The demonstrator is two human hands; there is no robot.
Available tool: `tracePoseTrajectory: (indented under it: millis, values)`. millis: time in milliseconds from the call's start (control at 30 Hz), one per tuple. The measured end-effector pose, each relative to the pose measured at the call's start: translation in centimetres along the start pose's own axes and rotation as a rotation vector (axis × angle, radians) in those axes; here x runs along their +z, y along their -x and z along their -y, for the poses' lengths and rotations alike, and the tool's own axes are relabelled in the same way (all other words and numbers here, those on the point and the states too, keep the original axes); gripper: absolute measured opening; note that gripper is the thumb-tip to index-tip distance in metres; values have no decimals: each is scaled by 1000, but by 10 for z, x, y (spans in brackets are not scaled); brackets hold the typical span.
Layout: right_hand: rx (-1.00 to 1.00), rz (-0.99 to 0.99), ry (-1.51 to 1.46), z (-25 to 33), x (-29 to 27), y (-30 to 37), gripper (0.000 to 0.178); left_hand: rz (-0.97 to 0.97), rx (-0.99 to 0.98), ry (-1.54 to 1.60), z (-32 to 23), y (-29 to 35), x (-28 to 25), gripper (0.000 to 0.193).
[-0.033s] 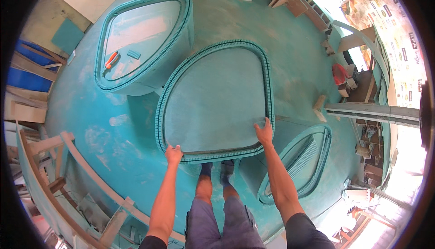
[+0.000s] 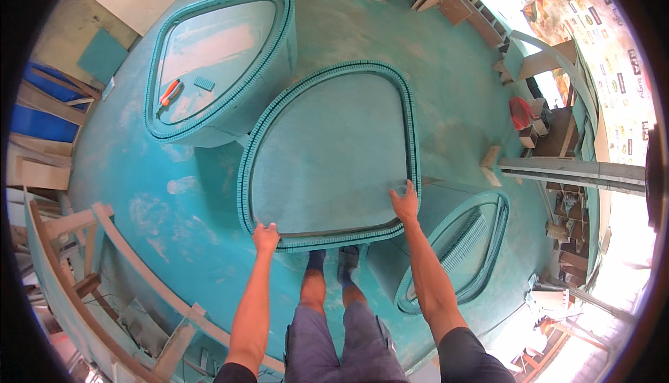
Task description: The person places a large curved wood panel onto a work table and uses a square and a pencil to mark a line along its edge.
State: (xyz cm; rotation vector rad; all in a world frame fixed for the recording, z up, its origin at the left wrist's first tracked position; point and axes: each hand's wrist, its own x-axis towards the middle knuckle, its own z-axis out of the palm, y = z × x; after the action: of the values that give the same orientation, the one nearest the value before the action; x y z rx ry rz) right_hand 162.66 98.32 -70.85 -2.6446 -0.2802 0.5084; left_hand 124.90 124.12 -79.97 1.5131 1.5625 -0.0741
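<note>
- Position: the teal, rounded-trapezoid drum with a notched rim stood in the middle of the view, on the teal-stained floor.
- Left hand: placed at the near-left corner of the drum, thumb over the rim.
- Right hand: placed on the right side of the rim, toward its near end, thumb on the inner side.
- Grip: both hands appeared to grasp the rim; the fingers under the left edge were hidden, so depth of hold could not be confirmed.
- Step in hand: judged to be steadying or positioning the drum.
- Next move: any shift from this pose would have called for even force from both hands, without crushing the notches.
- Adjacent parts: a matching teal drum stood to the far left, bearing orange-handled pliers and a short ribbed teal strip. A third teal drum stood to the near right, bearing a long ribbed teal strip.
</note>
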Motion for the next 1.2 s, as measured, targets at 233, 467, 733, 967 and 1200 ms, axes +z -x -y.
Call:
tracePoseTrajectory:
  millis: [233,467,733,967,1200]
  values:
    - [52,11,82,-8,-17,7,77,145,-140,-173,-59,25,-7,20]
    - [-29,22,146,-20,-8,22,82,-152,182,-362,-101,40,-35,49]
    - [-13,73,-102,-9,-10,17,81,-204,394,-193,-86,54,-32,68]
    - [172,163,-522,4,-20,11,82,-212,426,-25,-73,54,-34,67]
    - [109,178,-461,-2,-19,15,73,-240,420,-8,-79,59,-30,65]
